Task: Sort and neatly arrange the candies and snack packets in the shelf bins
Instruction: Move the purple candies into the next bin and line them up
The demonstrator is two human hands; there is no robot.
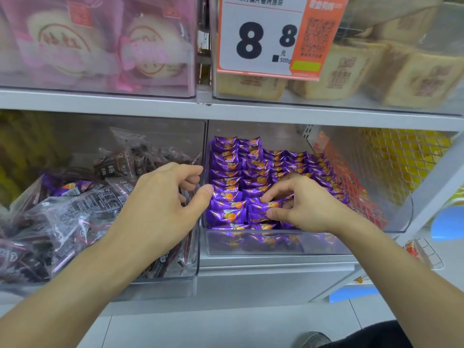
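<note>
Two clear bins sit under the hands: the right hand [305, 203] pinches a purple candy packet [270, 208] in the purple-filled bin [276, 243]; the left hand [167, 197], fingers curled and empty, hangs above the dark-packet bin [173, 276], whose left side is cut off.

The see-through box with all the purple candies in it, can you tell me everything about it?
The clear plastic bin sits on the lower grey shelf, between a bin of dark packets and a wire mesh divider. It is open on top and holds shiny purple candies with orange pictures, lined in neat rows. The right hand pinches one candy; the left hand hovers at its left wall.
</note>
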